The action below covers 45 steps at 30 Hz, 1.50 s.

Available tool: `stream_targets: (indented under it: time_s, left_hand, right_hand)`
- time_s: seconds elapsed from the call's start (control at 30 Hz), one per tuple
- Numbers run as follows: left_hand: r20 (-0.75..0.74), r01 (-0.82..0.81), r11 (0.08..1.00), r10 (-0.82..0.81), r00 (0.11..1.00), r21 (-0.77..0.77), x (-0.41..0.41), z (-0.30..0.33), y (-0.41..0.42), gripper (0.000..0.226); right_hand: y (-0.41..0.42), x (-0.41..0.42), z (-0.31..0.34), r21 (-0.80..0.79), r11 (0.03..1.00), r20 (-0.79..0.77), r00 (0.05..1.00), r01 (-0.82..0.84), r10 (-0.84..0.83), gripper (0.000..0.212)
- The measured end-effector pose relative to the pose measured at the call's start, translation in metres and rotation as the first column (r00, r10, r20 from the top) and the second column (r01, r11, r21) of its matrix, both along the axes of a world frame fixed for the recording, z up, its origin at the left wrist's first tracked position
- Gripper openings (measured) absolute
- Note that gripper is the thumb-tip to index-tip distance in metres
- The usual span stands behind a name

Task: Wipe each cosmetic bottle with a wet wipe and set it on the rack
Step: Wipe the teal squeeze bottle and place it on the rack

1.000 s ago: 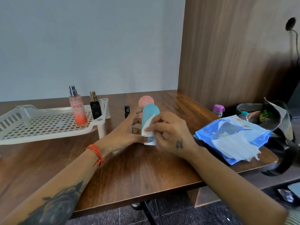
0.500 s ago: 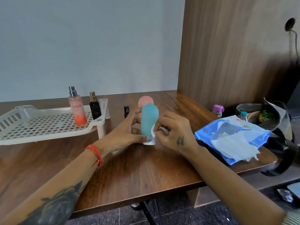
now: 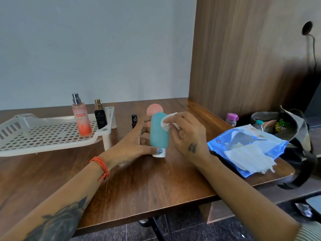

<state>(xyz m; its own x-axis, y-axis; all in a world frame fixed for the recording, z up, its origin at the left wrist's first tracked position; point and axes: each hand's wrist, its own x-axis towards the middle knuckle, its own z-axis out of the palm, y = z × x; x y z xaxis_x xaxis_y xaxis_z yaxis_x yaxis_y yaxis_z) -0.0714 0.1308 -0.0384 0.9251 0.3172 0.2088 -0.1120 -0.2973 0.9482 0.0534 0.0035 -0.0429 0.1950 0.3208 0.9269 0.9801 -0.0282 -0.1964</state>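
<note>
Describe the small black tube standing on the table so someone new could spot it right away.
Start at the white rack on the wooden table. Just right of its corner leg, ahead of the left hand, stands the black tube. It is the shortest, all-black item, standing alone off the rack.

Glossy wood-grain table [image 3: 147, 185], matt teal plastic bottle [image 3: 159, 134], perforated cream plastic rack [image 3: 43, 136], crinkled white wipe [image 3: 166, 121]
</note>
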Motion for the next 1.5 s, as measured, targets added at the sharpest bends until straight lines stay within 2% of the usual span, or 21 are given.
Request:
stream_targets:
  time_s: [0.1,0.17,0.23,0.33,0.43,0.5,0.57,0.63,0.73,0.83,0.93,1.1,1.2,1.27,1.37,1.5]
  left_hand:
    - [0.006,0.008,1.000,-0.008,1.000,-0.016,-0.001,0.000,-0.001,0.086]
    - [0.011,0.020,1.000,-0.020,1.000,-0.010,-0.001,0.001,-0.002,0.085]
    - [0.012,0.022,1.000,-0.022,1.000,-0.013,0.000,0.000,-0.002,0.084]
    - [-0.002,0.017,0.999,-0.017,1.000,-0.046,0.000,0.000,-0.001,0.082]
    - [0.000,0.022,0.998,-0.022,1.000,-0.063,-0.001,0.002,-0.002,0.083]
    - [0.009,0.034,0.997,-0.034,0.999,-0.066,-0.002,0.002,-0.003,0.082]
    - [0.000,0.031,0.998,-0.032,1.000,-0.053,-0.003,0.002,-0.003,0.084]
    - [-0.001,0.017,0.998,-0.017,1.000,-0.056,-0.002,0.001,-0.003,0.085]
    - [-0.016,-0.003,0.999,0.002,1.000,-0.049,0.000,0.000,-0.002,0.085]
    - [-0.008,-0.012,0.999,0.011,1.000,-0.052,0.001,-0.001,-0.001,0.089]
    - [0.048,0.031,0.997,-0.028,0.998,-0.064,0.000,-0.001,-0.002,0.083]
    - [0.052,0.052,0.998,-0.050,0.997,-0.028,-0.002,0.003,-0.006,0.082]
    - [0.041,0.056,0.997,-0.053,0.998,-0.055,-0.003,0.005,-0.006,0.083]
    - [0.046,0.053,0.996,-0.049,0.998,-0.075,-0.003,0.003,-0.005,0.082]
    - [0.017,0.036,0.994,-0.034,0.999,-0.100,-0.001,0.000,-0.003,0.092]
    - [-0.025,0.007,0.999,-0.008,1.000,-0.041,0.000,0.002,-0.002,0.093]
  right_hand:
    - [-0.005,-0.011,-0.004,-0.154,0.983,0.106,0.988,-0.099,0.116,0.017]
    - [-0.008,-0.011,-0.004,-0.201,0.968,0.100,0.980,-0.152,0.174,0.014]
    - [-0.006,-0.008,-0.002,-0.142,0.981,0.074,0.987,-0.129,0.141,0.016]
    - [-0.001,-0.006,0.001,-0.054,0.999,0.080,0.997,-0.006,0.010,0.014]
    - [0.002,-0.012,-0.001,-0.149,0.989,0.167,0.985,-0.017,0.042,0.022]
    - [0.001,-0.017,-0.002,-0.246,0.967,0.209,0.970,-0.070,0.123,0.015]
    - [-0.003,-0.018,-0.003,-0.258,0.962,0.201,0.968,-0.094,0.148,0.008]
    - [-0.006,-0.012,-0.001,-0.177,0.981,0.167,0.979,-0.084,0.114,0.006]
    - [-0.003,-0.002,0.004,-0.069,0.997,0.135,0.991,0.028,-0.018,0.018]
    - [0.004,-0.007,0.006,-0.119,0.991,0.205,0.978,0.064,-0.038,0.025]
    - [0.005,-0.020,0.003,-0.230,0.973,0.317,0.945,-0.003,0.078,0.020]
    - [0.000,-0.025,0.004,-0.287,0.957,0.320,0.937,-0.048,0.143,0.020]
    - [0.005,-0.022,0.003,-0.319,0.947,0.430,0.894,0.020,0.126,0.024]
    - [0.009,-0.019,0.004,-0.293,0.953,0.459,0.886,0.082,0.065,0.018]
    - [0.007,-0.012,0.007,-0.177,0.975,0.381,0.923,0.131,-0.055,0.037]
    - [0.002,-0.004,0.008,-0.024,0.994,0.175,0.979,0.109,-0.104,0.028]
